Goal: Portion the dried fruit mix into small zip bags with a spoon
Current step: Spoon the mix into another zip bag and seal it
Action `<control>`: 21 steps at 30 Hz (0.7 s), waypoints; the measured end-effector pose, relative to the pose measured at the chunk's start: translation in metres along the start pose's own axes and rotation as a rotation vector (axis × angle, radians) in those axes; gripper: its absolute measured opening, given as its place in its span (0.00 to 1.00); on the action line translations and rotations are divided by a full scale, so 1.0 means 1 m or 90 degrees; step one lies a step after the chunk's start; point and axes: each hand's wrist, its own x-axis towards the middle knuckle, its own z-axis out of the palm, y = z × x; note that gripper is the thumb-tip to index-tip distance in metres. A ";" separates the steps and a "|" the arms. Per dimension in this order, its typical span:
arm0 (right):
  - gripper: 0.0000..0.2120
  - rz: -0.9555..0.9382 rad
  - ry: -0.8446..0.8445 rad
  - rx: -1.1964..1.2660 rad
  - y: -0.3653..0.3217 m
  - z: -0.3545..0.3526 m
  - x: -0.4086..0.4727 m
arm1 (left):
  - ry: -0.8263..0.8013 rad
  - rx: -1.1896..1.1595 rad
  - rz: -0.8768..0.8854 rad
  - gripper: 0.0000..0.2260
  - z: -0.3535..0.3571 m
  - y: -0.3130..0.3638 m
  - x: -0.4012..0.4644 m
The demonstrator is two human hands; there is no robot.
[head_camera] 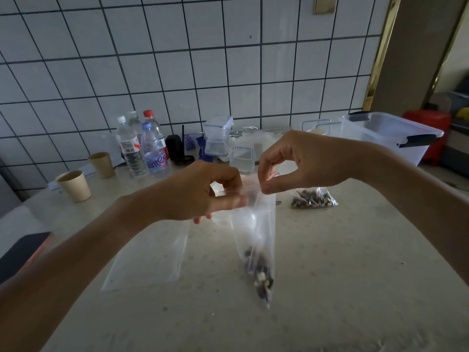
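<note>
Far left on the pale table (330, 250) stand two paper cups (74, 185), one nearer than the other. Behind them, against the tiled wall (177, 59), is a cluster of water bottles (149, 148). An empty zip bag (149, 257) lies flat on the table below the left forearm.

The left hand (200, 191) pinches the top edge of the held zip bag (256, 224) at its left end, thumb and fingers curled onto the plastic. The right hand (297, 161) pinches the same top edge at its right end between thumb and forefinger, the other fingers arched above. The bag hangs straight down from the two grips, clear of the table. The dried fruit mix (260, 273) sits gathered in its bottom corner, well below both hands.

Right of the hands, a filled zip bag (313, 198) lies on the table. Further right, at the rear, stands a clear lidded storage tub (390, 135).
</note>
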 end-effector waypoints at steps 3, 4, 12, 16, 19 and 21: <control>0.02 0.019 -0.013 -0.014 0.001 -0.009 -0.005 | -0.033 0.108 -0.034 0.19 -0.002 -0.007 0.001; 0.02 0.033 -0.019 -0.027 0.000 -0.011 -0.007 | -0.033 0.119 -0.049 0.20 -0.003 -0.009 0.002; 0.09 0.095 -0.037 -0.109 -0.010 0.005 0.001 | 0.006 0.088 0.041 0.19 0.004 0.004 0.009; 0.05 0.061 -0.022 -0.039 -0.012 0.005 0.004 | 0.033 0.074 0.075 0.12 0.003 0.014 0.010; 0.04 0.032 -0.025 0.004 -0.012 0.001 0.000 | 0.011 0.113 0.061 0.13 0.001 0.012 0.008; 0.07 0.035 -0.032 0.007 -0.010 -0.002 -0.003 | -0.004 0.158 0.039 0.18 -0.002 0.006 0.006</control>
